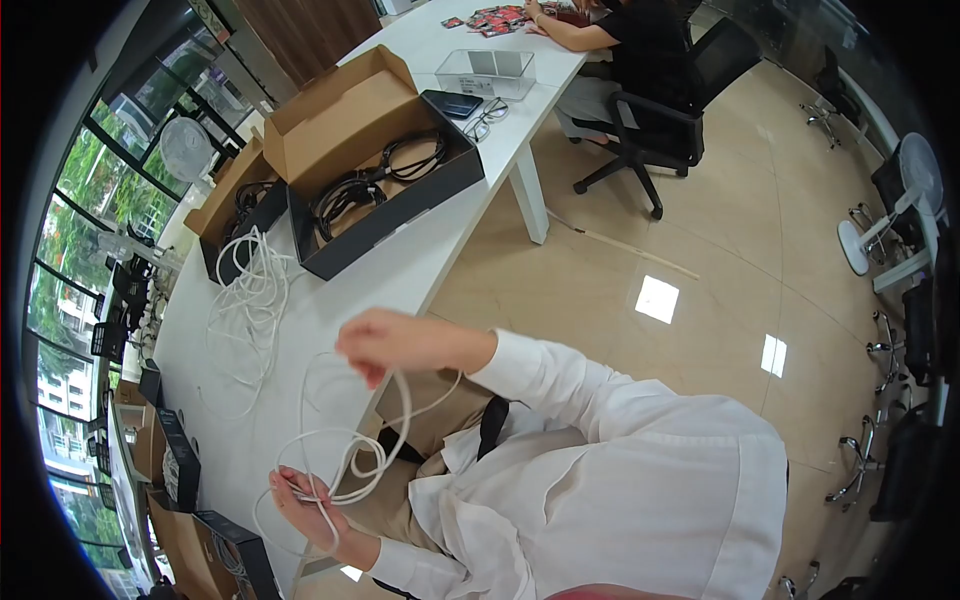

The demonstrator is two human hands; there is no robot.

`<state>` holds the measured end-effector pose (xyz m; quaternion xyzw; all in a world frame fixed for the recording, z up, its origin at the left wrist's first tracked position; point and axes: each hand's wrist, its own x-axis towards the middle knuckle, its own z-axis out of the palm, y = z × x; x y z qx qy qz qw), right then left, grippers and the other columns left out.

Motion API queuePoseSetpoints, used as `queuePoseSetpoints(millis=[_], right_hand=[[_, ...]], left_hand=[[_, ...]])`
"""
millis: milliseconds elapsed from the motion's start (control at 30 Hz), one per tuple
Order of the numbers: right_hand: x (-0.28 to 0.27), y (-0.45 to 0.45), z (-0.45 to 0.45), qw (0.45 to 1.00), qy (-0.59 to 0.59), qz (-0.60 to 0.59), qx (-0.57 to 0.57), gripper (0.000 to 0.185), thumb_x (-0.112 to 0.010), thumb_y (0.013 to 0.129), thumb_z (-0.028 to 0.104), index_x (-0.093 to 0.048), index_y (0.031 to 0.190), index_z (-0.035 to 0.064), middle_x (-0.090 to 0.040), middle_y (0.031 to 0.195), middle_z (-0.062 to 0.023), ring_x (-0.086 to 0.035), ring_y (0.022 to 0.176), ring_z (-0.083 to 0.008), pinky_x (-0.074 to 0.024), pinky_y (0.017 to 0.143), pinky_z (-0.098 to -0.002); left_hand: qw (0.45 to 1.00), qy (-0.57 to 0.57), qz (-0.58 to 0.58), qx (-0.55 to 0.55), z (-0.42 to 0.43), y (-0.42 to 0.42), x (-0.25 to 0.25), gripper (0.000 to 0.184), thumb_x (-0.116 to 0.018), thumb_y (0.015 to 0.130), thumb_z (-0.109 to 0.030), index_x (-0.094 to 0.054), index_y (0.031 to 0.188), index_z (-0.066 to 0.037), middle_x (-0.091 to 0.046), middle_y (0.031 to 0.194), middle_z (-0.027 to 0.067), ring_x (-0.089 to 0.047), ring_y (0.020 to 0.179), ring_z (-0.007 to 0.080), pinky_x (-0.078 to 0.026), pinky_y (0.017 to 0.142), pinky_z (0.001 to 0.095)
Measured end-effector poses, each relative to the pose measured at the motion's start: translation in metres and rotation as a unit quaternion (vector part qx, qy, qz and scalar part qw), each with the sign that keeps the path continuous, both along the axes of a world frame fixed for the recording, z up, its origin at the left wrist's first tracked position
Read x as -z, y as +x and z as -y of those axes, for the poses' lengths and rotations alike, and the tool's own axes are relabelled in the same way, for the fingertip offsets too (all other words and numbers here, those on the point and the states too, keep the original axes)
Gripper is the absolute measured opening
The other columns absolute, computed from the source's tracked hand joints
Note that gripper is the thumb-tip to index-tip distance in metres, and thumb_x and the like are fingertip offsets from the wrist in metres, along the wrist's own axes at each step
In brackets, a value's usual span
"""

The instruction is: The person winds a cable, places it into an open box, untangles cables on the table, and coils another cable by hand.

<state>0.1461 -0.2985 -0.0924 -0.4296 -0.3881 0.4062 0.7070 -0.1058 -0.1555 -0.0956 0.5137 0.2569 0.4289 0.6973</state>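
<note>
A white cable (350, 435) hangs in loose loops between my hands, over the table's edge and my lap. My left hand (312, 508) is closed around part of the loops, palm turned up. Higher up, my right hand (385, 342) is blurred by motion; its fingers are curled, with a strand of the same cable running down from it. Beyond my hands, a tangled heap of white cable (255, 290) lies on the white table (330, 310), one strand trailing toward me.
Behind the heap stand an open black box (390, 225) with coiled black cables (350, 195) and a smaller open box (225, 215). Farther along are a clear plastic bin (486, 78), glasses (485, 120) and a seated person (640, 50). More boxes (180, 460) stand at lower left.
</note>
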Motion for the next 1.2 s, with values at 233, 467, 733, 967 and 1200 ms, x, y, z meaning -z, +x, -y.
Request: queuePoseSetpoints(millis=[233, 467, 733, 967, 1200], right_hand=[[-0.023, 0.049, 0.043, 0.876, 0.148, -0.408, -0.211, 0.038, -0.055, 0.095, 0.025, -0.050, 0.120, -0.0032, -0.033, 0.060, 0.0088, -0.030, 0.047, -0.0010, -0.0315, 0.047, -0.0188], [-0.038, 0.053, 0.078, 0.828, 0.406, -0.357, -0.148, 0.062, -0.047, 0.098, 0.024, -0.019, 0.145, -0.0057, -0.052, 0.087, -0.0019, -0.044, 0.057, -0.0039, -0.0409, 0.051, -0.0202], [-0.052, 0.052, 0.133, 0.884, 0.389, -0.243, -0.093, 0.055, -0.045, 0.098, 0.029, -0.033, 0.139, -0.0052, -0.059, 0.076, -0.0037, -0.036, 0.044, -0.0055, -0.0434, 0.047, -0.0216], [-0.028, 0.063, 0.165, 0.886, 0.323, -0.314, -0.114, 0.037, -0.049, 0.093, 0.024, -0.050, 0.118, -0.0039, -0.037, 0.054, 0.0050, -0.035, 0.049, -0.0070, -0.0377, 0.053, -0.0221], [-0.044, 0.031, 0.177, 0.803, 0.520, -0.289, 0.043, 0.073, -0.062, 0.081, 0.032, -0.031, 0.134, -0.0081, -0.047, 0.097, -0.0047, -0.044, 0.095, -0.0195, -0.0382, 0.083, -0.0313]], left_hand=[[0.998, 0.016, -0.016, -0.054, -0.005, -0.004, 0.003, 0.024, -0.054, 0.098, -0.029, -0.053, 0.087, -0.008, -0.045, 0.061, -0.0011, -0.034, 0.041, 0.0065, -0.029, 0.036, 0.0199], [0.997, 0.045, -0.005, -0.067, -0.002, -0.012, -0.004, 0.024, -0.055, 0.097, -0.031, -0.055, 0.088, -0.009, -0.042, 0.058, -0.0047, -0.027, 0.040, 0.0028, -0.021, 0.035, 0.0198], [0.986, -0.007, 0.108, -0.124, -0.032, -0.033, -0.005, 0.021, -0.057, 0.096, -0.027, -0.058, 0.091, -0.007, -0.035, 0.056, -0.0059, -0.021, 0.042, 0.0027, -0.013, 0.037, 0.0218], [0.966, 0.003, 0.235, -0.111, -0.059, -0.061, -0.008, 0.018, -0.058, 0.095, -0.024, -0.057, 0.090, -0.007, -0.027, 0.055, -0.0060, -0.018, 0.045, 0.0036, -0.012, 0.040, 0.0229], [0.962, -0.006, 0.262, -0.078, -0.076, -0.057, -0.002, 0.015, -0.057, 0.096, -0.022, -0.056, 0.094, -0.007, -0.026, 0.056, -0.0057, -0.019, 0.044, 0.0034, -0.014, 0.038, 0.0218]])
